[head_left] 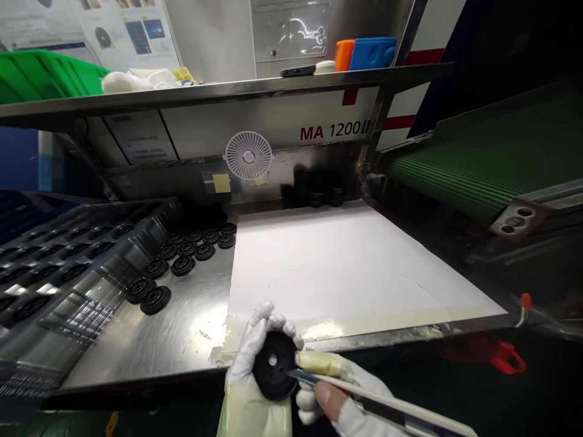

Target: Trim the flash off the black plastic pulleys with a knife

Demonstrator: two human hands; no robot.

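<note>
In my gloved left hand sits a round black plastic part with a hole in its middle, its flat face turned toward me. My left fingers wrap round its far and left edges. My gloved right hand, its thumb tip bare, grips a utility knife with a pale handle. The blade's tip meets or nearly meets the part's face, right of the central hole; I cannot tell if it touches. Both hands are just in front of the bench's front edge, below the white sheet.
Several black ribbed round parts lie on the metal bench left of the sheet. Stacked clear trays with more parts stand at far left. A shelf carries a green bin. A green conveyor is at right, a small fan behind.
</note>
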